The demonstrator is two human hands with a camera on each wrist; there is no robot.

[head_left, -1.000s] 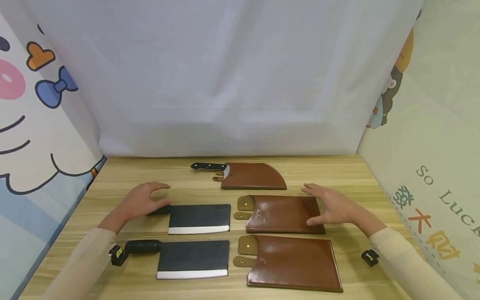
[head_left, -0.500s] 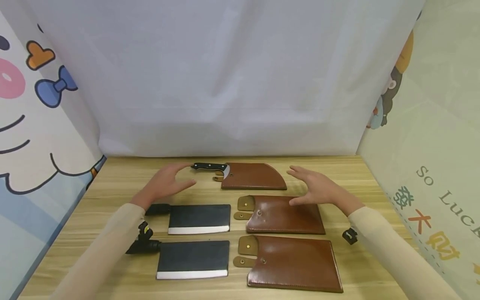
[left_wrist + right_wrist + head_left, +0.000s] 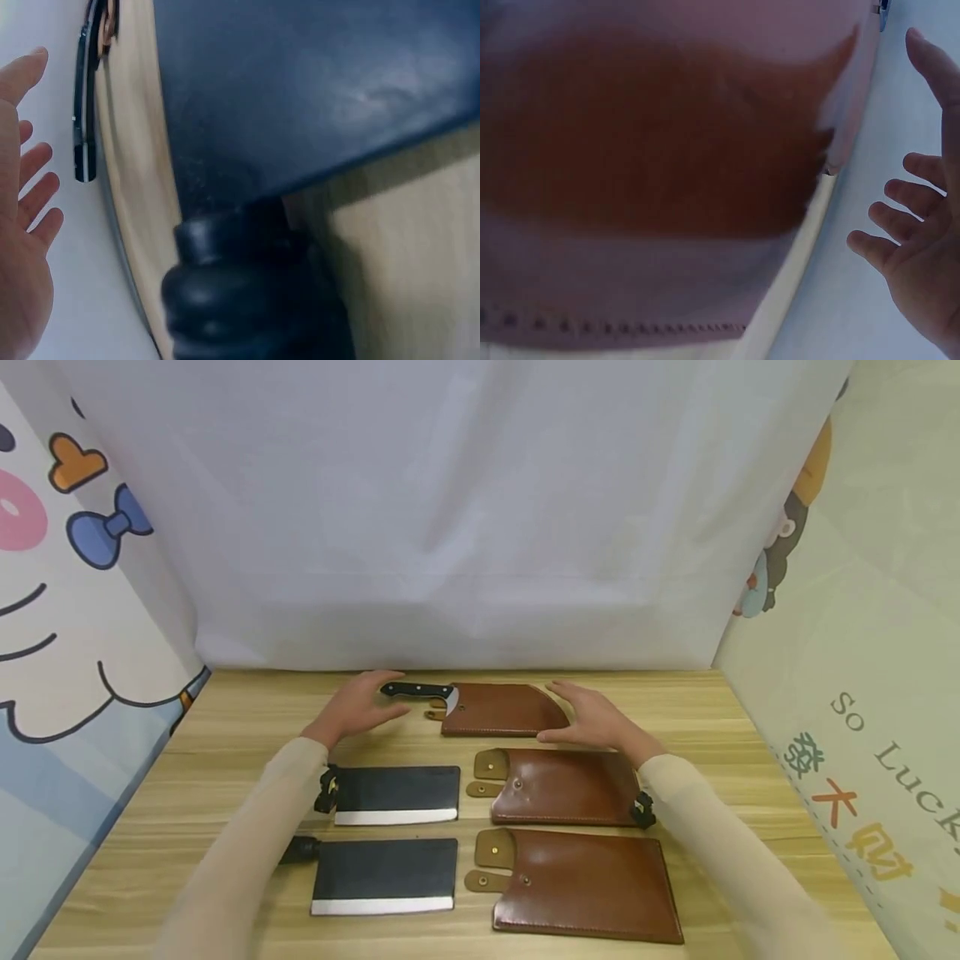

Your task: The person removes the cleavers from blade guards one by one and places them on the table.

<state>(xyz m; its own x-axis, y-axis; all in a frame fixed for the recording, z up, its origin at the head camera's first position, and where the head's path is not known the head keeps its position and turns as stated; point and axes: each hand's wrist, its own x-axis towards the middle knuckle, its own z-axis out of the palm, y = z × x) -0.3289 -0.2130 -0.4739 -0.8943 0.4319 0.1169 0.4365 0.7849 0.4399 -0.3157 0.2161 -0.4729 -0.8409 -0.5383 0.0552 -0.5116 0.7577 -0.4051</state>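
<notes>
The sheathed cleaver, its black riveted handle [image 3: 417, 691] leading out of a curved brown leather sheath [image 3: 498, 710], lies flat at the back of the wooden table [image 3: 217, 727], handle toward the person's left. The left hand [image 3: 356, 706] is at the handle's butt, thumb and fingers spread to either side of it; the right hand [image 3: 592, 714] spans the sheath's rounded far end in the same way. Neither hand clasps anything; whether a fingertip touches the cleaver cannot be told.

The step in hand looks like the two-handed approach to this cleaver, with the grip not yet made. The next move seems to call for the left fingers closing round the handle while the right hand steadies the sheath; the strap [image 3: 434, 716] beside the handle appears unfastened.

Nearer the person, a rear bare cleaver [image 3: 396, 789] and a front bare cleaver [image 3: 384, 872] lie beside a rear rectangular sheath [image 3: 566, 787] and a front rectangular sheath [image 3: 588, 885], each apart from its neighbour.
</notes>
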